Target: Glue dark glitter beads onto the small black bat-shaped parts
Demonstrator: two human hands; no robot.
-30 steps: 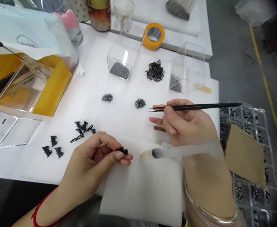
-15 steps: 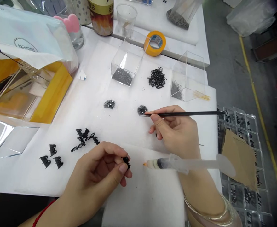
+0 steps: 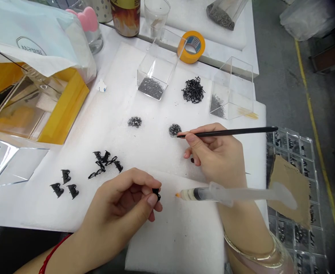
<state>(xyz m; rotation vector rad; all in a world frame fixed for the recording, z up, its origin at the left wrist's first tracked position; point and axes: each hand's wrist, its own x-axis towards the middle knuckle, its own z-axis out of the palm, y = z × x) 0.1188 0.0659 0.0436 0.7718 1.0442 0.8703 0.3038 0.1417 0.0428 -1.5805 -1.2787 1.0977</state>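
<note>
My left hand (image 3: 127,209) pinches a small black part (image 3: 156,193) between thumb and fingertips; most of it is hidden. Held like a pen in my right hand (image 3: 213,152) is a slim black stick tool (image 3: 241,131). Its fine tip reaches the edge of a small pile of tiny dark bits (image 3: 174,129). A clear syringe (image 3: 207,194) with an orange tip crosses in front of my right wrist; I cannot tell what supports it. Left of my left hand lie several black openwork parts (image 3: 103,161) in a cluster, and three black pieces (image 3: 72,190) in a group.
A second pile of bits (image 3: 134,121) and a heap of short black rods (image 3: 193,90) lie on the white foam sheet (image 3: 156,152). Clear boxes (image 3: 150,87) stand behind, with orange tape (image 3: 191,47). A tissue pack (image 3: 41,42) is at left, a compartment tray (image 3: 295,152) at right.
The whole scene has shifted slightly up and to the right in view. The black tool's far end is tilted up a little more, while its tip stays at the same pile.
</note>
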